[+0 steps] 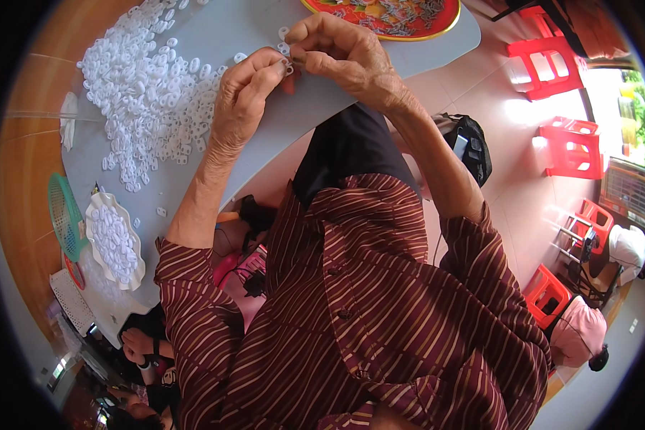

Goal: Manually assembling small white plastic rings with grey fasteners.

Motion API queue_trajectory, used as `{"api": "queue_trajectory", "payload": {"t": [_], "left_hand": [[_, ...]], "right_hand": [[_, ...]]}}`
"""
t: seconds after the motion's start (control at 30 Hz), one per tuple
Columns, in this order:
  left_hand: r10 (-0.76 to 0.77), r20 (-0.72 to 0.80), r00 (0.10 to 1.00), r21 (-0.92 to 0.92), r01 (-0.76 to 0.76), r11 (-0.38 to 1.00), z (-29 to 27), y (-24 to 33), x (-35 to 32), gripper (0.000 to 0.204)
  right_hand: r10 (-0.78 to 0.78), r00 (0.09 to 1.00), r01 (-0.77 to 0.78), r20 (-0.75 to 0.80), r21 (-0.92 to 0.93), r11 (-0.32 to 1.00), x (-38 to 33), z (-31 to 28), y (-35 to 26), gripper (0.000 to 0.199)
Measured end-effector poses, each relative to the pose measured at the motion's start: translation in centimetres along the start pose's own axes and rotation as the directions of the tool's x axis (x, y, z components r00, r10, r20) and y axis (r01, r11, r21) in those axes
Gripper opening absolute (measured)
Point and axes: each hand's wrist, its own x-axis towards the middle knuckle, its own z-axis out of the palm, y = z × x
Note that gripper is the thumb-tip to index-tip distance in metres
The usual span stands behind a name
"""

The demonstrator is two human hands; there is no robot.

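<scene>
With our left hand (245, 89) we pinch a white link (289, 69) over the worktop (283, 122), inside its near edge; what our right hand (355, 63) grips beside it, we cannot tell.

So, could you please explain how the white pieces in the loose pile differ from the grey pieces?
The white pieces look rounded, with holes visible in many; the grey pieces look thin and narrow. The white pieces spread loosely on the table, whereas the grey pieces lie inside a red tray. Both are small, numerous and lie in no order.
</scene>
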Motion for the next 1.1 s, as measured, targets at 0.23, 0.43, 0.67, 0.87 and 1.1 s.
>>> {"api": "queue_trajectory", "payload": {"t": [0.23, 0.43, 0.67, 0.87, 1.1], "left_hand": [[0.100, 0.002, 0.995, 0.093, -0.100, 0.991, 0.0, -1.0, 0.0, 0.022], [0.055, 0.012, 0.998, 0.088, -0.056, 0.995, -0.3, -0.7, -0.1, 0.022], [0.059, 0.034, 0.998, 0.052, -0.061, 0.997, -0.2, -0.6, -0.1, 0.019], [0.113, 0.004, 0.994, 0.193, -0.112, 0.975, 0.1, -0.5, -0.1, 0.016], [0.126, 0.009, 0.992, 0.109, -0.126, 0.986, -0.1, -0.8, 0.2, 0.018]], "right_hand": [[-0.034, 0.999, 0.032, -0.022, -0.066, 0.997, 0.0, 0.2, -0.4, 0.025], [-0.087, 0.996, 0.082, -0.018, -0.178, 0.981, -0.2, 0.4, -0.1, 0.022], [-0.194, 0.980, 0.172, -0.045, -0.296, 0.940, -0.2, 0.9, 0.4, 0.020], [-0.151, 0.985, 0.130, -0.081, -0.216, 0.968, 0.2, 0.8, 0.0, 0.016], [-0.083, 0.984, 0.016, -0.159, -0.382, 0.924, 0.0, 1.1, -0.8, 0.015]]}}
